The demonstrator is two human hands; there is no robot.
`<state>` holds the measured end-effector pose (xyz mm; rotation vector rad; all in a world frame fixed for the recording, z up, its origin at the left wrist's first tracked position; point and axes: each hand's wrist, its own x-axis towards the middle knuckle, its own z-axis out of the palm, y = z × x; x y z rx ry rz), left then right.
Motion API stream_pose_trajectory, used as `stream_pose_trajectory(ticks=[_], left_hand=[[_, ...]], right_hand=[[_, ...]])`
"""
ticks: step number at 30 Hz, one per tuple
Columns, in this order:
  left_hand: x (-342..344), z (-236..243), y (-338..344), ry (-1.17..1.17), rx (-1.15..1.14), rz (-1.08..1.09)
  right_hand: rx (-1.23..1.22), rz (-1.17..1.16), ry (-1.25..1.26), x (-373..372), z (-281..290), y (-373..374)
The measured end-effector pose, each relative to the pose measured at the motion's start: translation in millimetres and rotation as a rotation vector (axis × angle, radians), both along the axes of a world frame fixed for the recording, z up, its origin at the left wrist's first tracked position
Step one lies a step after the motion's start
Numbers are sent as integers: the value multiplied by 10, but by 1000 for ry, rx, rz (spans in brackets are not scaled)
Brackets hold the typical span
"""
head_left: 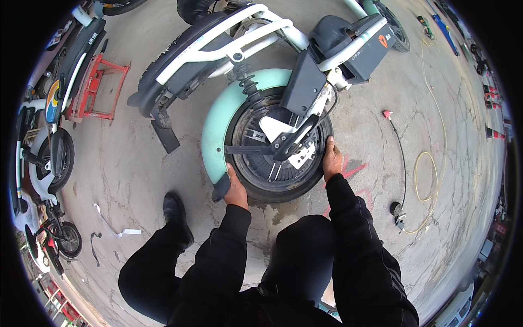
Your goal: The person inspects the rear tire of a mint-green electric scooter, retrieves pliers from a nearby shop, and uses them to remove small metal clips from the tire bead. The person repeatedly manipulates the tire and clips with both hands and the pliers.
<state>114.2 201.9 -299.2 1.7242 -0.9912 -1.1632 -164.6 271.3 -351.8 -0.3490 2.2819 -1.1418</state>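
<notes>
Both hands grip the rear wheel (275, 163) of a scooter lying on its side on the concrete floor (136, 163). Left hand (236, 188) wraps the tyre's lower left edge beside the mint-green mudguard (218, 122); right hand (332, 159) clasps the tyre's right side, fingers curled over the rubber. A yellow hose (430, 174) loops to the right, and a red stand (95, 87) sits well apart on the left.

You crouch outdoors on a cracked grey concrete floor (136, 163) in flat daylight. A red metal stand (95, 87) sits at your left beside parked scooters (49, 147). At your right, a yellow hose (430, 180) and a black air line (400, 158) trail across faint red paint marks (354, 169).
</notes>
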Motion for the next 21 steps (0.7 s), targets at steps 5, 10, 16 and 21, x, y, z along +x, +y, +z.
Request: stream_pose_trajectory(ticks=[5, 10, 16, 21], left_hand=[[10, -95, -27, -40, -142, -8], [-4, -172, -3, -102, -155, 30], [21, -121, 21, -148, -72, -14], [24, -131, 22, -243, -113, -35]], right_hand=[[17, 31, 61, -14, -95, 8], [-86, 24, -38, -23, -204, 37], [-208, 48, -74, -6, -264, 54], [-200, 52, -93, -2, -266, 67]])
